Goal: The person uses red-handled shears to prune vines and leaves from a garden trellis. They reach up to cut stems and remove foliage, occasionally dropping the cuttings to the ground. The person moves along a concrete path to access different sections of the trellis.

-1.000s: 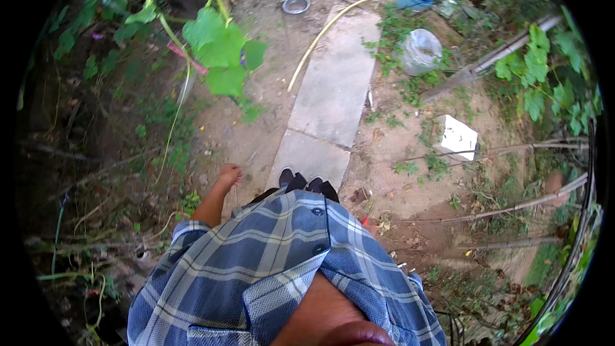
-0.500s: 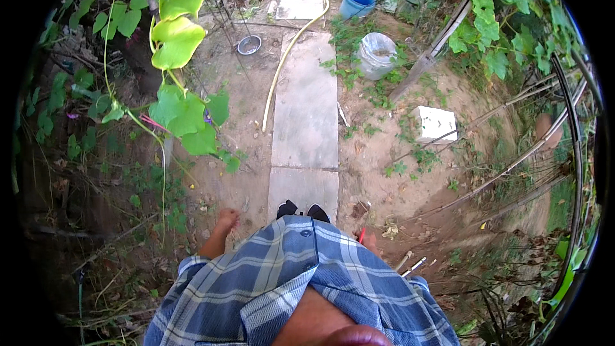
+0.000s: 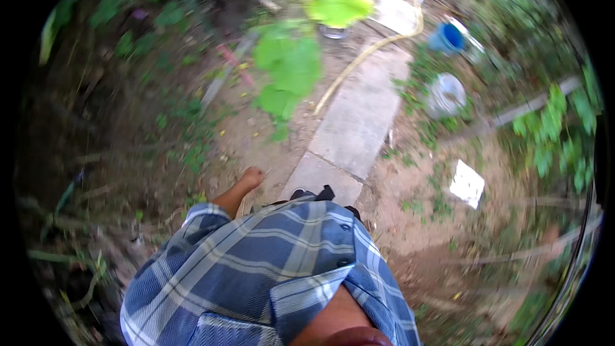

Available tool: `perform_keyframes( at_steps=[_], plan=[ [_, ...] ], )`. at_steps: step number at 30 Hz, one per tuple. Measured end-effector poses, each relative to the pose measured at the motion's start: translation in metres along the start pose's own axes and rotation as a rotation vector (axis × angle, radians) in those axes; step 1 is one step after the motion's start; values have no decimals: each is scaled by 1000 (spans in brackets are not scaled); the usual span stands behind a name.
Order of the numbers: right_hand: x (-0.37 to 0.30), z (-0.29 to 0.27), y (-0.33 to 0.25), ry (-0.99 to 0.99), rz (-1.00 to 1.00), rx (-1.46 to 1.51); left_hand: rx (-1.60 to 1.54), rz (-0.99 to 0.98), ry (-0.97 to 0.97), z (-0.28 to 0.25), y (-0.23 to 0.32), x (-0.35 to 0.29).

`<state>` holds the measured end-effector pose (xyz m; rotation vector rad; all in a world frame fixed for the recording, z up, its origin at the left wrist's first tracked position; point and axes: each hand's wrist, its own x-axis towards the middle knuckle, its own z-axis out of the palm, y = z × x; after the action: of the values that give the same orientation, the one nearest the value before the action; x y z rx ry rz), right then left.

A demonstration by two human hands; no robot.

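My left hand [image 3: 253, 177] is out in front of the plaid shirt, over bare soil just left of the paved path [image 3: 352, 129]. Its fingers look curled in, and nothing shows in them. My right hand is out of sight behind the shirt front. Dark shoes [image 3: 314, 193] show at the near end of the path, partly covered by my clothing. Broad green leaves [image 3: 288, 64] hang close ahead, blurred.
A pale hose [image 3: 349, 67] curves along the path's left edge. To the right are a blue bucket [image 3: 446, 38], a whitish translucent bucket [image 3: 446, 96] and a white block [image 3: 467, 184]. A wooden pole [image 3: 480, 128] slants beyond them. Plants and dry stems crowd both sides.
The view has swung left, so path and buckets now sit further right and tilted. My left hand has moved up and forward. My right hand, earlier beside a red object, has gone from view.
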<state>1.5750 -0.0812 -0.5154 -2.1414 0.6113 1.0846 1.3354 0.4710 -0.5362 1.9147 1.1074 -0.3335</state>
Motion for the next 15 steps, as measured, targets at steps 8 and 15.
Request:
perform_keyframes(
  at_steps=[8, 15],
  plan=[
    [56, -66, -90, -146, -200, -410, -208, -170, 273, 28, -6, -51],
    [108, -90, -187, -242, -343, -698, -295, -621, 119, 83, -48, -149]
  ],
)
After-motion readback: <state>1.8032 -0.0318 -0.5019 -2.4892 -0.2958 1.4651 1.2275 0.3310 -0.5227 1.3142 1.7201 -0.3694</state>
